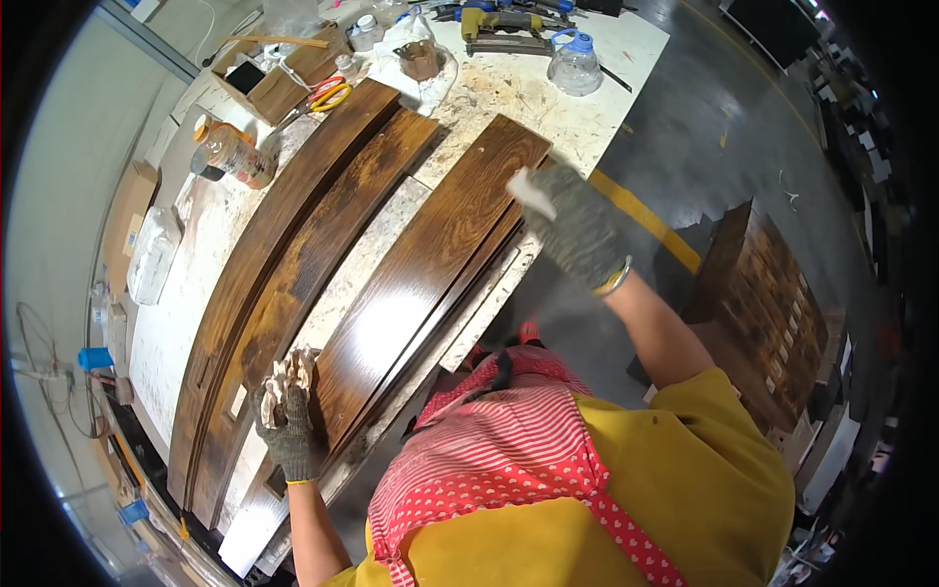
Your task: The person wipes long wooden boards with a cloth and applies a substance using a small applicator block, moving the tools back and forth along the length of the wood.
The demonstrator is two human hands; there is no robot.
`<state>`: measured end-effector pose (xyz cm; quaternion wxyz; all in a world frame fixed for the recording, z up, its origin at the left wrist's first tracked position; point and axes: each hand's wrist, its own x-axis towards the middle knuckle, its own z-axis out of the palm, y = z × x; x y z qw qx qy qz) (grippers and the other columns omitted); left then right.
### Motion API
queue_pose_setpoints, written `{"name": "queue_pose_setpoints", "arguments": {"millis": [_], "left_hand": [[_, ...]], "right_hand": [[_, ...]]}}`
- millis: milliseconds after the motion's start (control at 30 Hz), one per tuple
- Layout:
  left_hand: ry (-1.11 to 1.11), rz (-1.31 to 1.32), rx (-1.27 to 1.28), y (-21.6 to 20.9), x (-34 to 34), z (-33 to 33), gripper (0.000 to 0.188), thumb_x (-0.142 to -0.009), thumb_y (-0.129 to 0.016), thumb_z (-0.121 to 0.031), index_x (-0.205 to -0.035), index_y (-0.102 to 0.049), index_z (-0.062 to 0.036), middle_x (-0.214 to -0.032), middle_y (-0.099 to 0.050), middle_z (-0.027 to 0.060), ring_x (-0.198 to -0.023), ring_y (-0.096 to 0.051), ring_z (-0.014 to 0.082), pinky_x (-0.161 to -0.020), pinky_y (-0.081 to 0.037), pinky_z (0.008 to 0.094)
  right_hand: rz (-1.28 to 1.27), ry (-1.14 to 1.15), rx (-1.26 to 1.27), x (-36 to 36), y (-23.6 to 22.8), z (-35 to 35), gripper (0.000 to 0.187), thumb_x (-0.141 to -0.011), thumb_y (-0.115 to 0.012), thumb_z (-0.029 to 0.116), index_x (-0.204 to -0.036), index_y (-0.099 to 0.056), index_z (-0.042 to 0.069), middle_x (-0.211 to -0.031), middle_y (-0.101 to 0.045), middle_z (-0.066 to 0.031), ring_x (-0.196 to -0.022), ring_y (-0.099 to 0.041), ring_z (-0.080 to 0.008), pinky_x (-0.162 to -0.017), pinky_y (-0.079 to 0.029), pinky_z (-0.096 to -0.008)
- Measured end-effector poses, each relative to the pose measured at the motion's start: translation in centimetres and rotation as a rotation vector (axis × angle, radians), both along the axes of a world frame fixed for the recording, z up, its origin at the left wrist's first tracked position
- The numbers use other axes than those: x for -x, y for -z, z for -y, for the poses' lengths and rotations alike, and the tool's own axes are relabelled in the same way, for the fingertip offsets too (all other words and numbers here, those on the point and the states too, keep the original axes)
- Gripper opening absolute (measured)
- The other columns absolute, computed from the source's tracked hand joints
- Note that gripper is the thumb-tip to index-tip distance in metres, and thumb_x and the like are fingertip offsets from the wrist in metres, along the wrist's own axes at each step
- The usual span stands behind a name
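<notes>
A glossy dark-brown wooden board [445, 235] lies lengthwise on the table, closest to me. My left hand [287, 435], in a grey-green work glove, is at its near end, closed round a crumpled beige and brown rag [290, 377]. At the far end is my right hand [579, 227], gloved alike and slightly blurred. Its fingers close on a white cloth [531, 192] by the board's right edge; whether the cloth touches the wood I cannot tell. Left of this board lie a patchy brown board [337, 225] and another dark board [284, 210].
The stained white table [626, 59] bears scissors [331, 95], a cut-down cup of brown liquid [421, 61], a nail gun [501, 24], a blue-topped clear jug [575, 67] and an orange-capped bottle [233, 152]. On the floor at right stands a brown wooden piece [758, 313].
</notes>
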<state>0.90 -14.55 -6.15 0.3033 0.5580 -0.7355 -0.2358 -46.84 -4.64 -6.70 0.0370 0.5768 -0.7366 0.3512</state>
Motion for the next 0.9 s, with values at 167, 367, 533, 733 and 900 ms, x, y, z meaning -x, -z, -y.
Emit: {"name": "queue_pose_setpoints", "arguments": {"millis": [167,367,533,733,900], "left_hand": [[-0.053,-0.191,-0.058,0.5,-0.1,-0.2,0.029,-0.094,-0.072,-0.016,-0.115,-0.062,0.0000,-0.109,-0.066,0.0102,-0.100,-0.062,0.0217,-0.089,-0.049,0.0343],[-0.082,-0.119,-0.043,0.8,-0.7,0.3,0.030,-0.095,-0.070,-0.019,-0.117,-0.062,0.0004,-0.108,-0.066,0.0112,-0.100,-0.063,0.0226,-0.089,-0.049,0.0352],[0.241,0.710,0.781,0.6,-1.6,0.5,0.026,-0.096,-0.066,-0.014,-0.119,-0.064,-0.0004,-0.110,-0.066,0.0144,-0.101,-0.063,0.0254,-0.089,-0.049,0.0367],[-0.161,-0.443,-0.010,0.1,-1.6,0.5,0.041,-0.096,-0.069,-0.013,-0.133,-0.057,-0.0022,-0.124,-0.064,0.0122,-0.114,-0.060,0.0223,-0.096,-0.048,0.0356],[-0.153,-0.565,-0.088,-2.5,-16.4,0.3,0.044,-0.091,-0.069,-0.006,-0.134,-0.058,-0.0050,-0.124,-0.064,0.0109,-0.112,-0.062,0.0246,-0.096,-0.051,0.0383]], "right_hand": [[-0.189,-0.298,0.037,-11.2,1.4,-2.0,0.046,-0.090,-0.066,0.027,-0.132,-0.057,0.010,-0.125,-0.058,-0.0135,-0.114,-0.058,-0.0315,-0.094,-0.050,-0.0483],[0.315,-0.326,0.128,-9.0,0.0,-0.8,0.035,-0.085,-0.071,0.013,-0.119,-0.064,0.007,-0.111,-0.064,-0.0156,-0.103,-0.063,-0.0318,-0.089,-0.053,-0.0431],[0.063,-0.179,0.044,-7.8,0.4,-0.6,0.036,-0.084,-0.072,0.007,-0.119,-0.064,0.005,-0.112,-0.065,-0.0162,-0.104,-0.063,-0.0342,-0.091,-0.053,-0.0434],[0.018,-0.521,0.041,-21.1,1.6,-3.5,0.045,-0.090,-0.068,0.022,-0.131,-0.059,0.007,-0.123,-0.063,-0.0161,-0.116,-0.060,-0.0346,-0.104,-0.048,-0.0463],[0.144,-0.239,0.082,-21.9,-0.8,-2.7,0.028,-0.088,-0.072,0.019,-0.110,-0.064,0.004,-0.108,-0.066,-0.0145,-0.094,-0.065,-0.0275,-0.084,-0.057,-0.0397]]}}
